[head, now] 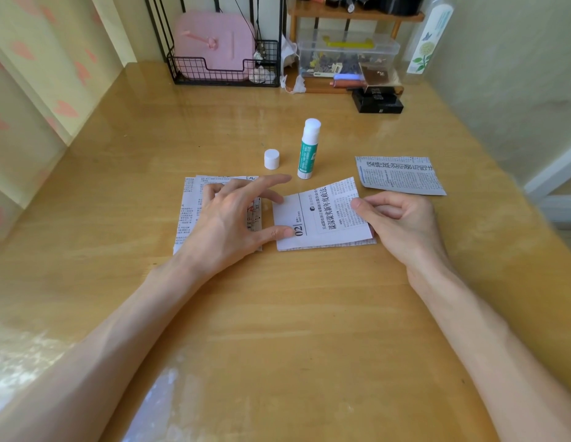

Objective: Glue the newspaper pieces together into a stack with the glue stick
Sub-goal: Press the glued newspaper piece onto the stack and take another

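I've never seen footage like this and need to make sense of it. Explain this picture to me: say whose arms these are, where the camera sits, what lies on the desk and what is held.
There is no machine here: these are a person's two bare arms, filmed by one wide-angle camera worn on the head, looking forward and down. On the wooden desk stand a glue stick, upright with its cap off, and the white cap just left of it. Three lots of newspaper lie there: a pile under the left hand, a middle piece between the hands, with another edge showing beneath it, and a loose piece off to the right. The left hand lies spread over the pile, its thumb touching the middle piece's left edge. The right hand pinches that piece's right edge.
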